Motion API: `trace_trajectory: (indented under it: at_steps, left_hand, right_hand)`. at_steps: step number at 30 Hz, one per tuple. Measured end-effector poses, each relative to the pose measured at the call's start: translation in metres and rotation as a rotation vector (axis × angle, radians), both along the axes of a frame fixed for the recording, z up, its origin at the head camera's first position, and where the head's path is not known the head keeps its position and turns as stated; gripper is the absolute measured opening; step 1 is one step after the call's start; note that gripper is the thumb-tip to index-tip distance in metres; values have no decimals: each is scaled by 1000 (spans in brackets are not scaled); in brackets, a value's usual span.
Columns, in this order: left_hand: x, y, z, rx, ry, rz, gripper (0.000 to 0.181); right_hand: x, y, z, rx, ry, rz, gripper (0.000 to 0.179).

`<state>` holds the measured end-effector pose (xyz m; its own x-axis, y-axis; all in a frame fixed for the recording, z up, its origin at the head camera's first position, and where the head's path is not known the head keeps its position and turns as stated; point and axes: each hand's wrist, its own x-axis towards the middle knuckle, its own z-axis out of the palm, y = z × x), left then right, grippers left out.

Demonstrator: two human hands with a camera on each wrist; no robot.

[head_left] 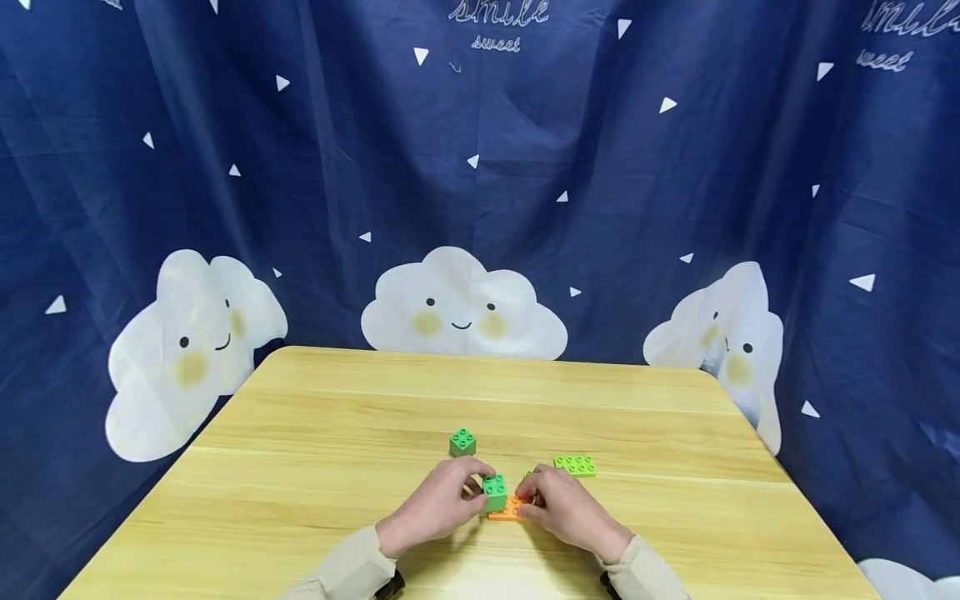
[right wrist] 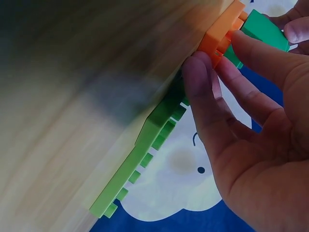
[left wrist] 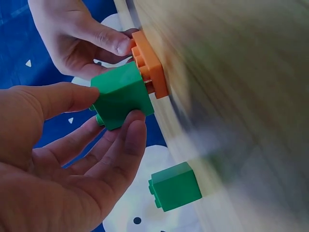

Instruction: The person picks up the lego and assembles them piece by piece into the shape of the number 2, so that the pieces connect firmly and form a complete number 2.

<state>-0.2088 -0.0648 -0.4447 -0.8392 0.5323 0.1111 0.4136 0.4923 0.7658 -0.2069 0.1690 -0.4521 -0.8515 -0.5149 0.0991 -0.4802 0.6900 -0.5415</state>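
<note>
My left hand point(head_left: 438, 504) pinches a square green toy brick point(left wrist: 120, 94) between thumb and fingers, studs facing up. The brick sits right at the studs of one end of a flat orange brick point(left wrist: 153, 67), slightly tilted in the left wrist view. At the orange brick's other end, my right hand point(head_left: 570, 507) holds it by the sides with thumb and fingers, low against the wooden table point(head_left: 360, 467). The right fingers hide part of the orange brick.
A second square green brick point(head_left: 462, 442) stands on the table beyond my left hand. Past my right hand lies a lime-green eight-stud brick point(head_left: 574, 466). Another green brick point(right wrist: 164, 113), partly hidden by that hand, lies close by it. A dark blue cloud-print curtain point(head_left: 480, 200) hangs behind the table.
</note>
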Motion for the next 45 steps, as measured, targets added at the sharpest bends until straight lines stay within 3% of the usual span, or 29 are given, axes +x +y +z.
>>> trace_trajectory:
  at_steps: [26, 34, 41, 45]
  left_hand:
    - [-1, 6, -9, 11, 25, -31, 35]
    - [-2, 5, -9, 32, -30, -25, 38]
    - [-1, 3, -5, 44, -46, -12, 36]
    - [-1, 4, -5, 43, -43, -15, 31]
  right_hand:
    - [1, -3, -2, 3, 19, 5, 8]
    - [2, 0, 3, 3, 15, 4, 13]
    - [-1, 7, 19, -71, -52, -29, 29]
    - [-3, 8, 19, -138, -107, -13, 32]
